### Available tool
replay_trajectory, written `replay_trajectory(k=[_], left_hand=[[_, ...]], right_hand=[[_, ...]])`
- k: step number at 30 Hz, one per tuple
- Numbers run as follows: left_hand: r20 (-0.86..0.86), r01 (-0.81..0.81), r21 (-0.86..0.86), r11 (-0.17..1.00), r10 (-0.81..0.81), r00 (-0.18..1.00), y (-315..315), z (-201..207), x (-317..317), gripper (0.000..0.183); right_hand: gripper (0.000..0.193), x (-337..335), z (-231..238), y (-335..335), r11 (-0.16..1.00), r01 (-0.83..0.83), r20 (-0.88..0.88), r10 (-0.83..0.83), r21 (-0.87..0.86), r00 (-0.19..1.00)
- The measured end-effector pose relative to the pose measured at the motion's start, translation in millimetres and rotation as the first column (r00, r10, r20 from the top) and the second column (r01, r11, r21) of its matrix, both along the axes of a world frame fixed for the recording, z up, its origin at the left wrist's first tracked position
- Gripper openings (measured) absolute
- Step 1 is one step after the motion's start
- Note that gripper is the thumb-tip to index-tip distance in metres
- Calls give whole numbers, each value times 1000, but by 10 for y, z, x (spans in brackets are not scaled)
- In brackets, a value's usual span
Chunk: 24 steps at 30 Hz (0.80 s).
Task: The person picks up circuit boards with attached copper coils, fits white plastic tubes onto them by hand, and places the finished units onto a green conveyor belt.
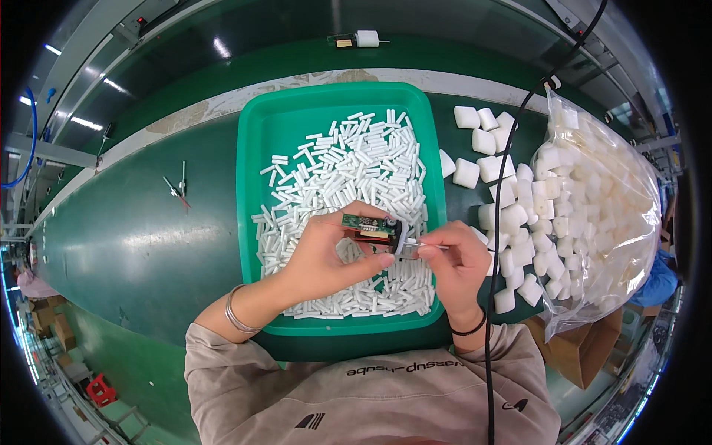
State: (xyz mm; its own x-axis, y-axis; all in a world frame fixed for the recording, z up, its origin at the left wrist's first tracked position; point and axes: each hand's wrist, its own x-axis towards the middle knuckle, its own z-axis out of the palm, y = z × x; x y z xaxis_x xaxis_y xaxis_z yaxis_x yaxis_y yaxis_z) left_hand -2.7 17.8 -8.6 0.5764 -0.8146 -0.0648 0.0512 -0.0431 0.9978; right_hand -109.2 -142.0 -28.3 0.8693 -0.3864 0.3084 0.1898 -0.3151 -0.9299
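Note:
Over the green tray (248,185), my left hand (322,256) grips a small electronic assembly (371,226). It has a green circuit board, a black end piece and some thin wires. My right hand (463,259) is close beside it, with thumb and forefinger pinched on a thin pale rod (432,245) at the assembly's right end. Whether the rod sits inside the assembly is too small to tell. Beneath both hands the tray holds many short white sticks (356,167), heaped loosely.
Right of the tray, plump white cotton-like pieces (466,173) spill from a clear plastic bag (630,245). A black cable (495,193) hangs down across the right side. Thin tools (179,189) lie at left. A similar assembly with a white piece (366,38) rests on the far green strip.

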Motion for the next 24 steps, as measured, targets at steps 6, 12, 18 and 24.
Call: replay_trajectory(k=[6,12,18,24], left_hand=[[141,0,38,999,-5,990,1,-13,-41,37],[146,-5,-4,1000,6,989,-28,-51,-38,32],[-16,-47,-38,998,47,999,-47,-39,-76,36],[-255,-110,-42,993,96,962,3,-25,-72,32]], right_hand=[[15,-17,39,-8,975,-5,-58,19,224,998],[19,39,50,-35,953,-13,45,28,-303,999],[21,44,87,-34,877,26,186,72,-479,980],[26,60,91,-12,827,62,241,90,-558,966]])
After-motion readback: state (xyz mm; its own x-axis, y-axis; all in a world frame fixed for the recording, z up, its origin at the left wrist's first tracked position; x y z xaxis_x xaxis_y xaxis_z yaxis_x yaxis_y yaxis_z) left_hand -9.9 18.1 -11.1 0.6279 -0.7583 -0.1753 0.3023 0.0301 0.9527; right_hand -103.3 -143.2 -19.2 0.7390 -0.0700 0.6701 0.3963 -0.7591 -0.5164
